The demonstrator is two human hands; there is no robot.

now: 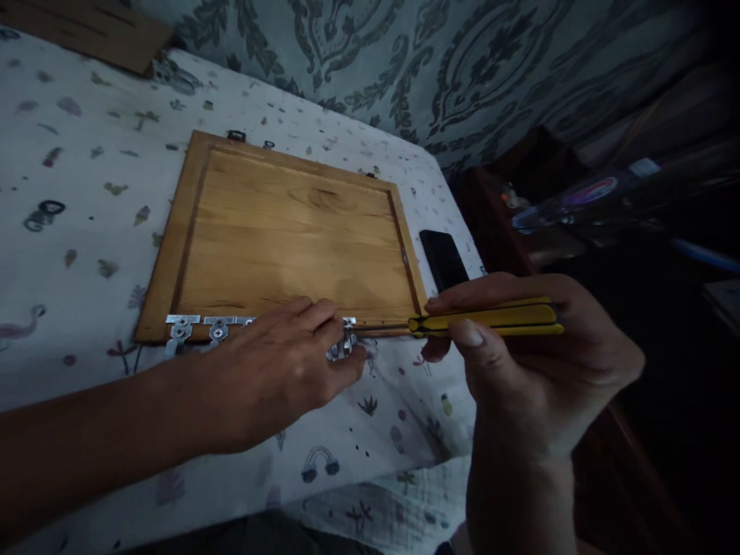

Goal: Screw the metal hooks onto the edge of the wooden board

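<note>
A framed wooden panel (301,231), like a cabinet door, lies flat on a patterned cloth. Metal hinges (218,331) sit in a row along its near edge. My left hand (277,370) rests over that edge, thumb and fingers closed around another metal hinge (345,344), partly hidden by them. In my right hand (520,370) is a screwdriver (491,317) with a yellow and black handle, pinched between thumb and fingers. Its thin shaft runs left along the panel's near edge toward the hinge under my left fingers; whether the tip touches a screw cannot be made out.
To the right of the panel lies a black phone-like slab (444,258). A piece of brown cardboard (92,31) stands at the far left. Beyond the table's right edge is a clear plastic bottle (590,193). A patterned fabric (358,54) rises behind the table.
</note>
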